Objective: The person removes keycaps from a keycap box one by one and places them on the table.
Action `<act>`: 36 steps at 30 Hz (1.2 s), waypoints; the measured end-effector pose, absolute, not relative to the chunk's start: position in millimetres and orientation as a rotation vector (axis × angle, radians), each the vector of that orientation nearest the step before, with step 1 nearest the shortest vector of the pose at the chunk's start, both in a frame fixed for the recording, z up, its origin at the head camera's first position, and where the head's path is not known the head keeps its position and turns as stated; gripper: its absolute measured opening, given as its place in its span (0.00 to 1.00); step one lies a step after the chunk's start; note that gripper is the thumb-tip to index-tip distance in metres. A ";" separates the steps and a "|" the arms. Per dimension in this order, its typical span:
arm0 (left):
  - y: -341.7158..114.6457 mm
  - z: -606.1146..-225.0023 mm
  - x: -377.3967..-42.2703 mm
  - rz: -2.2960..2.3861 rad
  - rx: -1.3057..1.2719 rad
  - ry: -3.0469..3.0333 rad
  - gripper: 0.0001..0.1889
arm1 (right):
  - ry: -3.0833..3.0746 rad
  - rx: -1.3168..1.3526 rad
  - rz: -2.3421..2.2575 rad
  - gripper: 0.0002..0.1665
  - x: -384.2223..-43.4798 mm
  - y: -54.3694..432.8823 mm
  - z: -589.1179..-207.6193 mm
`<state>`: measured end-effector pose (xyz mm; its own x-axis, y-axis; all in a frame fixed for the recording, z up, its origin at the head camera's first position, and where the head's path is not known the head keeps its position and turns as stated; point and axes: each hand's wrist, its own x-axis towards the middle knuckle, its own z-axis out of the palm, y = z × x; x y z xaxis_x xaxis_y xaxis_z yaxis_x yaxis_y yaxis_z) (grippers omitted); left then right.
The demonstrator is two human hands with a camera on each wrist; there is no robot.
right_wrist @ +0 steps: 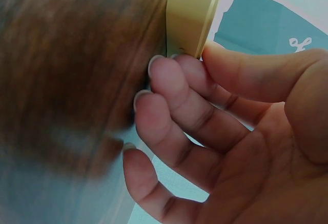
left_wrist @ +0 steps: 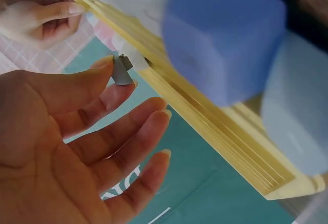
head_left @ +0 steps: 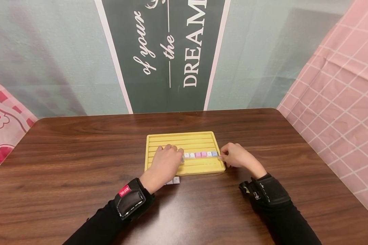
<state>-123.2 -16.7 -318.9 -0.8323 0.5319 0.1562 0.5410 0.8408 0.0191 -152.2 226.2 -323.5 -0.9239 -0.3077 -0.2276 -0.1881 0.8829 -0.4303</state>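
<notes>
A yellow ridged tray (head_left: 179, 135) lies on the table, with a row of white, pink and blue keycaps (head_left: 198, 155) across its right half. My left hand (head_left: 166, 162) is over the tray at the left end of this row. In the left wrist view its thumb and index finger pinch a grey keycap (left_wrist: 122, 71), its other fingers loosely bent. At the tray's right edge is my right hand (head_left: 237, 155). The right wrist view shows its thumb and index finger gripping the tray's rim (right_wrist: 192, 16), with the remaining fingers curled below.
Several pale grey keycaps (head_left: 176, 180) sit on the table in front of the tray, partly hidden by the left wrist. Large in the left wrist view is a blue keycap (left_wrist: 220, 39). The brown wooden table (head_left: 202, 211) meets a printed curtain (head_left: 248, 68) behind.
</notes>
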 end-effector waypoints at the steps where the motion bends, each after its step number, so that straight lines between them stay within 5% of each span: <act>1: -16.6 -318.8 -122.0 -0.099 -0.849 -2.865 0.03 | 2.763 -0.374 -0.591 0.16 -152.2 226.3 -323.3; 36: -13.6 -324.3 -87.9 -0.101 -1.023 -2.808 0.05 | 2.759 -0.389 -0.599 0.15 -151.5 226.4 -321.3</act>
